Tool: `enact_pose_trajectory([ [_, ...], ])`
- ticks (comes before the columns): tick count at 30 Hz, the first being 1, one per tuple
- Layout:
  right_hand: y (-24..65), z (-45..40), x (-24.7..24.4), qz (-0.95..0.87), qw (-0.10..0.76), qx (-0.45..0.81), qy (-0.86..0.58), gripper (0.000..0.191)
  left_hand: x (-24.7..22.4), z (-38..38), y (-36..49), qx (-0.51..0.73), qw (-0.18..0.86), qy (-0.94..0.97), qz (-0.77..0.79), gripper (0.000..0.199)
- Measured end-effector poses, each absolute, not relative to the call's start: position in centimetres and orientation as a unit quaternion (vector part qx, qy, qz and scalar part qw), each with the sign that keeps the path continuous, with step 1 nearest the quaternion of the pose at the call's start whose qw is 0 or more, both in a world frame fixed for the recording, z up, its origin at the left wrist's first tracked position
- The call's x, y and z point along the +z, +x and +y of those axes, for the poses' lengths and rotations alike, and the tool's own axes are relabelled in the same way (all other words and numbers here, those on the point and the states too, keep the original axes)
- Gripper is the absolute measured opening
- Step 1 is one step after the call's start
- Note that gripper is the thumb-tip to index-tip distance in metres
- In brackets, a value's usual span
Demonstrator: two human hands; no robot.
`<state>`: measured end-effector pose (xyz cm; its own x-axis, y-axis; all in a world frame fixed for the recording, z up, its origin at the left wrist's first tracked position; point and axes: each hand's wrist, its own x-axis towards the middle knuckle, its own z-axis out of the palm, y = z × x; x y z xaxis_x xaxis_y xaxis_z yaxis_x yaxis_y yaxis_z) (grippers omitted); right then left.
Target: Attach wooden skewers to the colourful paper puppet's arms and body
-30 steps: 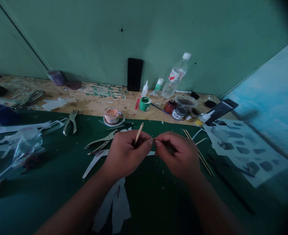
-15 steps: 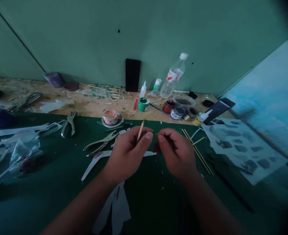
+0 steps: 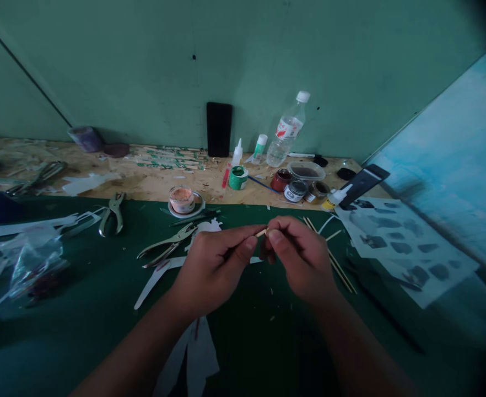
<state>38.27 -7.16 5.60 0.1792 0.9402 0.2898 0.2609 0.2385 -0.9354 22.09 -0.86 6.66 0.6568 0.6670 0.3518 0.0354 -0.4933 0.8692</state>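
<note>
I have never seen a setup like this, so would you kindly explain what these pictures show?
There is no machine here, only a person's two bare hands. One camera, worn on the head, takes every view, looking forward and down. The left hand and right hand meet in the middle, with a thin stick between their fingertips. Below them is a green mat, bearing white paper and a metal plier-like tool. To the right is a patterned sheet. Behind, on a wooden surface, stand a green jar, a bottle and a black phone.
</note>
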Motion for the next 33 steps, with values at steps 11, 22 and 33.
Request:
enact_pose_trajectory([
  [11,38.5,-7.1,5.42,-0.538,0.546,0.375,-0.52,0.019,6.12,-0.62,21.9,0.329,0.457,0.787,0.251,0.019],
  [22,38.48,-6.82,5.27,-0.523,0.552,0.393,-0.517,0.02,6.04,-0.51,21.84,0.334,0.419,0.807,0.248,0.019],
  [33,37.95,-6.9,5.54,-0.562,0.52,0.309,-0.564,0.018,5.96,-0.56,22.29,0.423,0.328,0.808,0.246,0.013],
])
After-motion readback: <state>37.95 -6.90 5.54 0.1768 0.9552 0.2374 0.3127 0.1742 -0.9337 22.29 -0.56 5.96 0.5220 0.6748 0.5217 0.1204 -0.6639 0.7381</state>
